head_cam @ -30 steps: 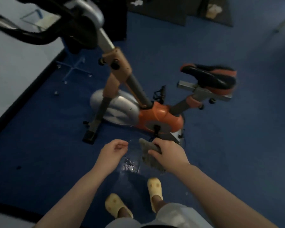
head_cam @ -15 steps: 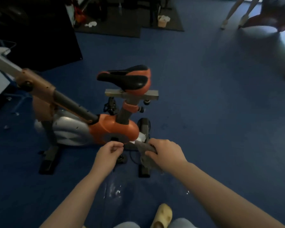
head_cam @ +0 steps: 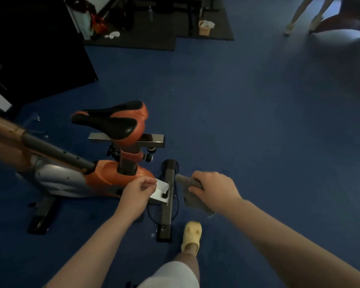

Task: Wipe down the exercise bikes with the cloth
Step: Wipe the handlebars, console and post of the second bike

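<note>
An orange and silver exercise bike (head_cam: 104,175) stands on the blue floor at left, its black and orange saddle (head_cam: 110,121) raised above the frame. My right hand (head_cam: 214,190) grips a grey cloth (head_cam: 190,196) in the air just right of the bike's rear foot bar (head_cam: 166,200). My left hand (head_cam: 136,194) hovers in front of the bike's orange body with its fingers curled, and I see nothing in it.
My foot in a yellow clog (head_cam: 191,233) stands beside the rear foot bar. A black mat (head_cam: 162,36) with equipment and a small bin (head_cam: 204,28) lies at the back. A red chair (head_cam: 341,19) stands at far right. Wet drops shine on the floor near the foot bar.
The view has swung right and the bike now sits further left. My right hand with the cloth has moved past the rear foot bar. My left hand stays curled near the bike's body.
</note>
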`<action>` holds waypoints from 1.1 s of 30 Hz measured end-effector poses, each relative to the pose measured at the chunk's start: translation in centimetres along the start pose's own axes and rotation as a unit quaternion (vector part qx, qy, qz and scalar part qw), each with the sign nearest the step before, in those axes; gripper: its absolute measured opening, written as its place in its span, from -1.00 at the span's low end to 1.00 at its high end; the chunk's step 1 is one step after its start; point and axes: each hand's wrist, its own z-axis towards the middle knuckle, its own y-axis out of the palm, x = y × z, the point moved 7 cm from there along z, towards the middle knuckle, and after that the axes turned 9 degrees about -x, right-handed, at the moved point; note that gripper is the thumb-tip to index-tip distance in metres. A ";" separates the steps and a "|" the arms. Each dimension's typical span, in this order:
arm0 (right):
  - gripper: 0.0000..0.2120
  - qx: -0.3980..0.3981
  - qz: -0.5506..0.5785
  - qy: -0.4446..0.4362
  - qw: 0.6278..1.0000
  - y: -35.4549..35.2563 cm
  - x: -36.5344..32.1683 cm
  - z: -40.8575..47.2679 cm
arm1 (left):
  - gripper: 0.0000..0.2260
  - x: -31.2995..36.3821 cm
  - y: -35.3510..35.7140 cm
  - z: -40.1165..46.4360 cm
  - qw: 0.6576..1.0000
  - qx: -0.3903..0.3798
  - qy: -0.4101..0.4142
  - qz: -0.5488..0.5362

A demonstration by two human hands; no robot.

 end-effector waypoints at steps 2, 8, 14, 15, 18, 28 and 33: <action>-0.82 -0.014 -0.015 -0.015 1.000 -0.8 1.3 2.2 | -0.89 0.8 1.1 2.4 1.000 0.008 0.001 -0.012; -0.81 -0.050 -0.060 -0.054 0.996 -4.9 5.5 10.8 | -0.91 3.4 5.0 9.7 0.998 0.009 -0.019 -0.052; -0.84 -0.073 -0.058 -0.090 0.992 -8.2 8.0 17.9 | -0.86 6.1 5.6 15.3 0.996 0.027 -0.045 -0.067; -0.84 -0.075 -0.053 -0.095 0.991 -8.7 8.3 18.8 | -0.89 6.7 5.1 16.3 0.996 0.038 -0.051 -0.059; -0.84 -0.088 -0.052 -0.117 0.988 -9.7 9.3 21.5 | -0.89 8.5 3.8 18.8 0.994 0.067 -0.052 -0.062; -0.84 -0.165 -0.128 -0.253 0.945 -13.8 12.2 36.2 | -0.84 10.1 2.3 28.0 0.955 0.233 -0.101 -0.152; -0.86 -0.163 -0.152 -0.316 0.922 -19.0 12.9 43.7 | -0.86 11.9 2.0 32.1 0.917 0.314 -0.125 -0.211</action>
